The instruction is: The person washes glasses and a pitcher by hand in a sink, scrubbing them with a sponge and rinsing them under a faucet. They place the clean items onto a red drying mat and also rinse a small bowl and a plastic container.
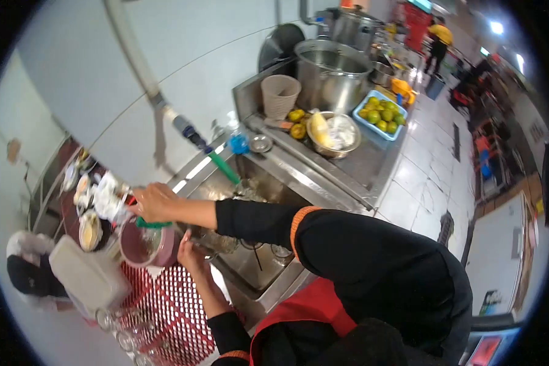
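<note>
My right hand (155,203) reaches over a pink plastic tub (128,249), its fingers curled round a green scouring pad (152,223) at the tub's rim. Close beside the tub is my left hand (191,253), fingers bent around the end of what looks like a clear glass (218,242) held over the sink edge. My right forearm hides part of the glass. Behind that arm, a green hose (224,168) hangs down into the steel sink (259,277), where some glassware lies.
Upturned glasses (127,340) stand on a red perforated mat (171,305), near a pale plastic container (88,274). A soap bottle (238,141), a large pot (332,76), a steel bowl (333,152) and a blue basket of green citrus (381,116) line the counter. A person (439,43) stands far back.
</note>
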Motion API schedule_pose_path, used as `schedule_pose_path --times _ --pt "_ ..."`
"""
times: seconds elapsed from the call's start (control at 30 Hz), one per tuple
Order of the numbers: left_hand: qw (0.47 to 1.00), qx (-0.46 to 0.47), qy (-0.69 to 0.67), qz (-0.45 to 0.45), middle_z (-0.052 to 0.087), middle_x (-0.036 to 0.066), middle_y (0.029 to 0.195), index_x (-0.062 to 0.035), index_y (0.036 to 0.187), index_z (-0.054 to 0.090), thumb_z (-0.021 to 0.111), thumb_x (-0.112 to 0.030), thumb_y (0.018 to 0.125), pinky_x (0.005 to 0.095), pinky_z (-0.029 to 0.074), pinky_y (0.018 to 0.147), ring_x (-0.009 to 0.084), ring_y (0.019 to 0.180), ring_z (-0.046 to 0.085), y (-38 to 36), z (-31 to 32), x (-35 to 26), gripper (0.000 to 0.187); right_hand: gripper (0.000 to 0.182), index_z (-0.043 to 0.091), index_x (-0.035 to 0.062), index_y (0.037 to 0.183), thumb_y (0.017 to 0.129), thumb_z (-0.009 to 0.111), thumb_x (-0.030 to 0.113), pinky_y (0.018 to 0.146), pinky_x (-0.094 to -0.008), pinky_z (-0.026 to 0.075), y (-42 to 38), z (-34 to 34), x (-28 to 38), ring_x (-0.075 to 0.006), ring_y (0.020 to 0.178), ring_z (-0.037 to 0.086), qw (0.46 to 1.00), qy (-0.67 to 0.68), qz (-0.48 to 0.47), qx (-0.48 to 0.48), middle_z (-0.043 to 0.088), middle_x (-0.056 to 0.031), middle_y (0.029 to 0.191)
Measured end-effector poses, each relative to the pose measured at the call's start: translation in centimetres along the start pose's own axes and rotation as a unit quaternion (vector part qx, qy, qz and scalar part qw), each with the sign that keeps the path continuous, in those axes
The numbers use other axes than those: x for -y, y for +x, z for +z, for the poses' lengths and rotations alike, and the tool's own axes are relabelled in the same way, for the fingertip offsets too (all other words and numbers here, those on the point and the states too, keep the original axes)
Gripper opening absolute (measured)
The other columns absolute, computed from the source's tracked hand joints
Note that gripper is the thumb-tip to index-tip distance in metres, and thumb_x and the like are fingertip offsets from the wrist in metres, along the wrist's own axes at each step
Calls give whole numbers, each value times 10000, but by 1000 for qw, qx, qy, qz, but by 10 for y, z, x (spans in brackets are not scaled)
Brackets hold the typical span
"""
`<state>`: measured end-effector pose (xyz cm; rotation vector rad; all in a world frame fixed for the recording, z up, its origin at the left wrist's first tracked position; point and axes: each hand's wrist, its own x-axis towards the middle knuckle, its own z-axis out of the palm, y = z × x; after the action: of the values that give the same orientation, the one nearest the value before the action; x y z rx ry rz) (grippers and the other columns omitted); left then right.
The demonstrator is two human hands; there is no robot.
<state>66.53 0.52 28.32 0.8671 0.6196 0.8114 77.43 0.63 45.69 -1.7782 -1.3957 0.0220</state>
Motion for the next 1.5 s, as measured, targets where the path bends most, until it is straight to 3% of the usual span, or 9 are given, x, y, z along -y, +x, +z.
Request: schedule_pose_path --times 0.47,0.87,1.07,1.2,1.3,1.37,1.4,1.43,1.5 --pt "889 307 332 73 562 -4 593 24 665 631 495 32 635 178 349 486 56 509 463 -17 75 11 140 200 618 63 798 630 530 125 606 -419 443 -189 -1 -131 -281 689 577 839 -211 -243 440 611 -116 741" --pt "837 137 458 267 564 129 597 -85 588 594 550 -109 581 336 442 532 271 558 558 4 37 69 50 269 569 20 953 752 464 165 746 -338 426 -191 28 -136 -224 900 542 904 145 192 353 571 -154 995" --pt "820 265 413 294 555 77 541 -111 533 583 557 -57 561 331 436 519 253 561 563 -17 52 31 66 238 573 -10 857 815 468 199 668 -342 446 -202 33 -172 -178 779 555 878 -130 -296 353 587 -67 843" --pt "791 203 516 259 582 72 628 -175 579 591 606 -105 530 367 448 559 268 624 569 -33 65 46 87 213 583 10 823 808 493 202 664 -331 446 -209 41 -159 -166 733 555 866 243 145 411 584 -67 775" --pt "802 174 499 279 556 146 609 -76 596 573 541 -94 622 363 434 483 294 540 547 -5 46 86 45 196 591 25 797 803 511 204 662 -323 446 -202 49 -155 -157 698 556 681 512 485 198 582 -66 724" --pt "648 139 711 236 553 134 600 -66 595 572 538 -59 655 313 424 477 209 536 554 -7 56 63 69 243 587 68 724 777 512 293 554 -274 421 -201 54 -182 -138 625 520 795 247 402 382 546 -24 620" --pt "793 83 536 276 592 118 663 -59 678 623 555 -86 688 290 441 525 185 574 573 -13 50 64 73 223 595 63 628 741 512 235 506 -290 409 -194 34 -165 -173 517 504 901 80 180 387 528 -70 519" --pt "835 105 502 201 622 98 725 -40 768 642 555 -70 720 262 448 579 154 622 585 -12 45 62 104 196 604 56 632 712 511 209 520 -333 423 -178 10 -128 -226 542 541 843 11 374 388 568 -128 603" --pt "863 79 474 155 630 98 727 -21 819 640 502 24 705 264 459 641 172 669 596 -13 46 60 185 206 532 56 599 697 581 230 480 -379 385 -198 17 -163 -272 517 534 989 -14 131 70 533 -144 554"
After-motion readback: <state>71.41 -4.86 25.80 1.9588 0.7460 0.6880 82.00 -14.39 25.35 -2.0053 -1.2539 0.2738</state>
